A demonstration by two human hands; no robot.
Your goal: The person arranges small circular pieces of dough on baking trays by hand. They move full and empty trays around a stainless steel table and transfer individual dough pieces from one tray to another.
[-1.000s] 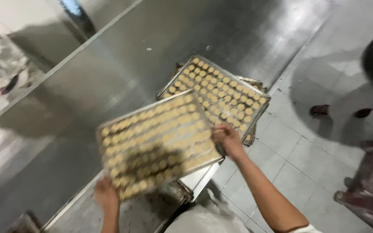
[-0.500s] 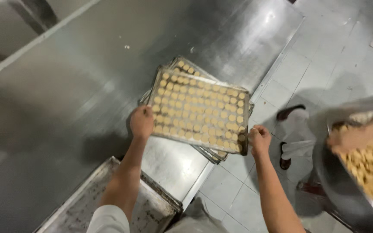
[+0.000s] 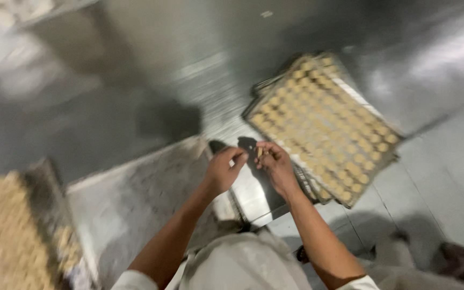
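- Shiny grey metal covers the big table [image 3: 135,96], and light bounces off it in bright patches.
- Pale floor tiles [image 3: 447,177] show at the right, past the table's edge.
- A full tray [image 3: 323,126] of small round yellow cookies sits at the table's edge, on top of other trays.
- An empty flat tray [image 3: 146,198] lies in front of the person, dusty and grey.
- More yellow cookies [image 3: 6,236] fill the far left corner, all blurry.
- The left hand [image 3: 222,171] and right hand [image 3: 276,164] are close together, just beside the full tray.
- The right fingers pinch a small piece [image 3: 260,152]; the left fingers curl in, and I cannot tell if they hold anything.
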